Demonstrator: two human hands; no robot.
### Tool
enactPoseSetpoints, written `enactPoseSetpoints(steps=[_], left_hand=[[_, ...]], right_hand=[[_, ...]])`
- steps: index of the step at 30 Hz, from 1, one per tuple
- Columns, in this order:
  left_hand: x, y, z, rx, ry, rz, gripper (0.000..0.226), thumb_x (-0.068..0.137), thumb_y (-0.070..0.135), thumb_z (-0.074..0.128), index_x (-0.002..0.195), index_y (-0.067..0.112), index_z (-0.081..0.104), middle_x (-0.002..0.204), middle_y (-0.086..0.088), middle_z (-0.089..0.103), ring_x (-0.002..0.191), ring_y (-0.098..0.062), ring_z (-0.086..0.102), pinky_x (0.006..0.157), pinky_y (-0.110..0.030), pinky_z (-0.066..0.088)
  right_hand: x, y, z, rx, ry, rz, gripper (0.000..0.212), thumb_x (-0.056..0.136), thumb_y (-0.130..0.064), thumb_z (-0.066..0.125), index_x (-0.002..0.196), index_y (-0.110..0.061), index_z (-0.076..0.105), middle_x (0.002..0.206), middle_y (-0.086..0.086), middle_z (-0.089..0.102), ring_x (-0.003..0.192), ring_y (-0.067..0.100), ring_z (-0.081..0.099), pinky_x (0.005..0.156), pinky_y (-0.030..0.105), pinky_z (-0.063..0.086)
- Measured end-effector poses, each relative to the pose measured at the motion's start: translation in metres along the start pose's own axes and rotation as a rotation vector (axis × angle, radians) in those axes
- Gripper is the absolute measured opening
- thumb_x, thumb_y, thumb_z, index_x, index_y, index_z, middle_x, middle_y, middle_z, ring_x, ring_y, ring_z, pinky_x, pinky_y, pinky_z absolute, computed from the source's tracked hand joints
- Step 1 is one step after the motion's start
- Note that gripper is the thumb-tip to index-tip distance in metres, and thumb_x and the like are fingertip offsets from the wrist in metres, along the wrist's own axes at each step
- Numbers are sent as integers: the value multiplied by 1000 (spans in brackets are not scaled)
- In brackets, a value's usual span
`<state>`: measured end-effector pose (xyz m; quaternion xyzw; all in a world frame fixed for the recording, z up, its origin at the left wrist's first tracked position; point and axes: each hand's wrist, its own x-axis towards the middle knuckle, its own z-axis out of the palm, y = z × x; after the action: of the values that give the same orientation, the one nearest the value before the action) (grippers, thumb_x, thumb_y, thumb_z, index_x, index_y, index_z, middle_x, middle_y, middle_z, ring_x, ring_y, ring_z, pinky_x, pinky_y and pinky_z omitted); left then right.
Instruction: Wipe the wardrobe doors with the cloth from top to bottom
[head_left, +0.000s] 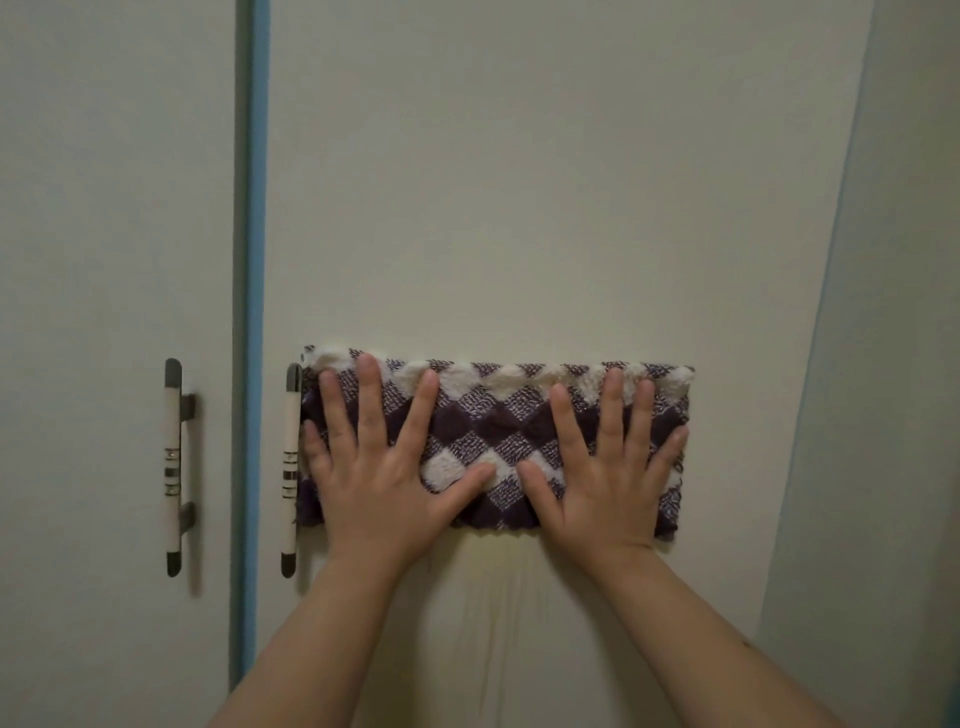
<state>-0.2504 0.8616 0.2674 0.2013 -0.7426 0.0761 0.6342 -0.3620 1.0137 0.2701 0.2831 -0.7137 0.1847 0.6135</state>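
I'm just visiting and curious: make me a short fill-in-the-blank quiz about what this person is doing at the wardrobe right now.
1. Both hands, the left hand and the right hand, press flat on a folded ____ cloth.
2. The cloth lies against the ____ of the two wardrobe doors.
3. The cloth's left end is beside that door's ____.
4. The number of door handles in view is ____.

Missing words: checkered; right; handle; two
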Motion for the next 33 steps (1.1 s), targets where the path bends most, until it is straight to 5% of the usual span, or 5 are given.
enactPoseSetpoints(steps=[7, 14, 20, 27, 33], left_hand=[[-21, -5, 2, 12, -14, 2, 93, 69, 85, 31, 147, 36, 10, 155, -3, -13, 142, -33, -3, 106, -60, 6], [-40, 3, 11, 64, 39, 11, 90, 72, 85, 30, 146, 33, 21, 153, -15, 10, 141, -36, 0, 105, -63, -3], [-53, 36, 19, 54, 42, -17, 92, 69, 83, 36, 145, 32, 23, 150, -20, 10, 137, -46, 7, 103, -67, -3], [-58, 88, 30, 19, 5, -13, 90, 69, 84, 33, 145, 35, 20, 153, -15, 6, 139, -38, -5, 102, -68, -4], [-69, 114, 35, 38, -21, 60, 88, 71, 84, 31, 145, 36, 24, 154, -13, 2, 139, -41, 7, 102, -69, 1]], right_hand=[[-25, -9, 5, 19, 0, 29, 65, 92, -64, 21, 149, -34, 10, 157, 5, -7, 142, 37, 10, 108, 66, 2], [-47, -1, 10, 20, 30, 4, 65, 91, -62, 24, 149, -33, 11, 158, 4, -5, 142, 36, 12, 107, 66, 3], [-56, 34, 11, -2, 56, -33, 66, 90, -64, 26, 148, -35, 11, 158, 0, -4, 143, 32, 9, 106, 66, 1], [-64, 85, 4, -50, 30, 6, 66, 90, -64, 21, 148, -35, 8, 157, -2, -10, 144, 28, 2, 108, 62, -2], [-87, 106, 4, -23, 31, 68, 63, 92, -62, 16, 148, -35, 8, 158, -4, -9, 145, 26, -2, 110, 57, 1]])
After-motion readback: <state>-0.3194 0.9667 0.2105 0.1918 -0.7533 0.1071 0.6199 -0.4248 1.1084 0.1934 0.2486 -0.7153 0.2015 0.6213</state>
